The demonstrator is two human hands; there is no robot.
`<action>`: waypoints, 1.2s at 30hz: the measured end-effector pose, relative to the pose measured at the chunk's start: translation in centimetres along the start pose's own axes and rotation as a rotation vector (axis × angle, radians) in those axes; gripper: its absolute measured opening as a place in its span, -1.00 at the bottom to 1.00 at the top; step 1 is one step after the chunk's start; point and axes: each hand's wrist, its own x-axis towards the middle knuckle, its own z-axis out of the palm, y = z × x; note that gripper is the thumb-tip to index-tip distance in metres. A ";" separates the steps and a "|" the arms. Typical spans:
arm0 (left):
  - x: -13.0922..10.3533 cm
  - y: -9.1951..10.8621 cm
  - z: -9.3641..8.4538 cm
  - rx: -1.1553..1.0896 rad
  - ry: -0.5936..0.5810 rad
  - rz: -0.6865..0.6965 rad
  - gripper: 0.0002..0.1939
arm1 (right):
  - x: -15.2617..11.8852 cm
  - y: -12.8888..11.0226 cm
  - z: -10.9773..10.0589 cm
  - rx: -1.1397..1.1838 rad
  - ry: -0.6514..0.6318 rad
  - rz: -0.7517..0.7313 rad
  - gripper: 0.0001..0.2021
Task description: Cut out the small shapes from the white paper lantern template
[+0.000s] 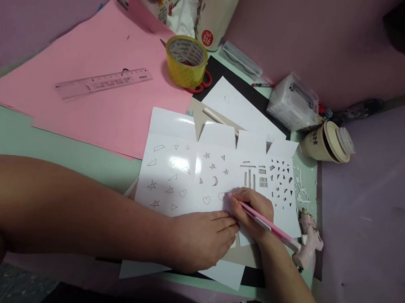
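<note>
I find the card (234,178) on the desk (52,144) seemingly part-done — stars (226,172), moon (216,181) and right panels (287,218) pierced, hearts (206,200) and left panel (163,176) only outlined — right hand (259,203) pinching the tool (273,228), left hand (202,240) flat, fingers close together.

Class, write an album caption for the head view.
Left hand on white sheet, right hand holding a pink pen-like tool by a drawn heart.
</note>
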 end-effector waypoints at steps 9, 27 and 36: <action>0.2 0.1 -0.1 -0.051 -0.041 -0.027 -0.56 | -0.9 -0.9 0.0 -0.094 -0.031 0.183 -0.91; 0.7 -0.2 -0.8 -0.033 -0.132 -0.006 -0.53 | -1.4 -1.3 1.3 -0.085 0.099 0.266 -0.79; -1.3 -1.6 -2.6 -0.052 -0.153 0.104 -0.08 | -1.5 -3.0 0.5 -0.063 -0.012 0.443 -0.89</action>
